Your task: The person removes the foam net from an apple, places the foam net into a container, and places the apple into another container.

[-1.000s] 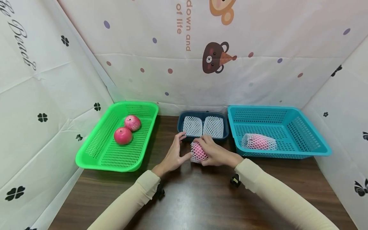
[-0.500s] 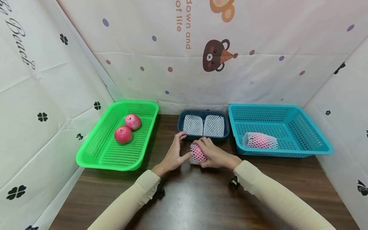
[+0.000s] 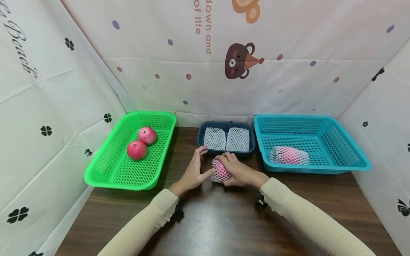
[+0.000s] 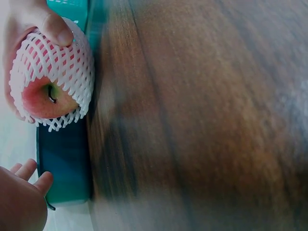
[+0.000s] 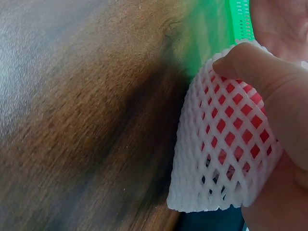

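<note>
My right hand [image 3: 239,171] grips an apple [image 3: 221,170] in a white foam net sleeve just in front of the small dark blue tray [image 3: 230,154]. In the left wrist view, the apple's stem end [image 4: 47,100] shows bare at the sleeve's opening. My right thumb [image 5: 255,65] lies across the netting in the right wrist view. To the left of the apple, my left hand [image 3: 191,175] is held with fingers apart, its fingertips by the tray's front left corner and its thumb pointing at the sleeve. Two folded foam nets [image 3: 215,139] lie side by side in the tray.
A green basket [image 3: 96,176] at the left holds two bare red apples [image 3: 137,150]. At the right, a blue basket [image 3: 339,168] contains one netted apple [image 3: 289,155]. Printed cloth walls [image 3: 153,85] enclose the brown wooden table [image 3: 208,220] at the back and sides.
The right hand has turned the netted apple slightly and drawn it a touch left. The left hand stays nearly still, and the head view has shifted a little.
</note>
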Motion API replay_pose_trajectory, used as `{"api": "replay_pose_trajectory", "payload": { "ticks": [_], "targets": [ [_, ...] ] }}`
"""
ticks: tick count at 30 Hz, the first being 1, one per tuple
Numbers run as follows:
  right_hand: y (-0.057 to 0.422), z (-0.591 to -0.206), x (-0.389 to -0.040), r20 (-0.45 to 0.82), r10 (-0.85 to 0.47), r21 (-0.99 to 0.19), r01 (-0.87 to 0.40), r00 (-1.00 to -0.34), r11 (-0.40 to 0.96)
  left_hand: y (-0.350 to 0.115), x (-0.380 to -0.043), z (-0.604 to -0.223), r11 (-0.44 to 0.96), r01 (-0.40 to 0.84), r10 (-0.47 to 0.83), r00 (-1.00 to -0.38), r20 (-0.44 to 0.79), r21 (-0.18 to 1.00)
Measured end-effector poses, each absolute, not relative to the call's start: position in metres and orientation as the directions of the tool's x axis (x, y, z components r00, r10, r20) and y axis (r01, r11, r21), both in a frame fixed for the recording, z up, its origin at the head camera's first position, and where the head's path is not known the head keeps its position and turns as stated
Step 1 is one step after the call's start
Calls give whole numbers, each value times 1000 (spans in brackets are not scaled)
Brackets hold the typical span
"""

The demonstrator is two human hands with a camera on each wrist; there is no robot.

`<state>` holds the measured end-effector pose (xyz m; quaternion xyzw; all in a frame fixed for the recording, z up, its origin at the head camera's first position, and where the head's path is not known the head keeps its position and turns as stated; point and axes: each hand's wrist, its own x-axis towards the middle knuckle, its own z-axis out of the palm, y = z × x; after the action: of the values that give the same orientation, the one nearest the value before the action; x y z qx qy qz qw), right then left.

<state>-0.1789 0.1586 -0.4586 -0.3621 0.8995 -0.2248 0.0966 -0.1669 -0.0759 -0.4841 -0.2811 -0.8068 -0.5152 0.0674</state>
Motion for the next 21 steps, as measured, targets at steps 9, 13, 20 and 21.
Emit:
{"api": "replay_pose_trajectory", "payload": {
  "ticks": [9, 13, 20, 21],
  "targets": [
    [159, -458, -177, 7, -689, -439, -621, -725, 649, -78, -166, -484, 317, 529, 392, -829, 399, 787],
    [160, -457, -174, 13, -689, -432, -626, -725, 650, -79, -166, -485, 312, 535, 392, -825, 406, 785],
    [161, -457, -173, 60, -688, -418, -644, -723, 641, -80, -166, -486, 321, 545, 392, -821, 415, 775],
    [161, -457, -173, 69, -689, -418, -648, -721, 637, -80, -166, -486, 320, 547, 393, -820, 417, 773]
  ]
}}
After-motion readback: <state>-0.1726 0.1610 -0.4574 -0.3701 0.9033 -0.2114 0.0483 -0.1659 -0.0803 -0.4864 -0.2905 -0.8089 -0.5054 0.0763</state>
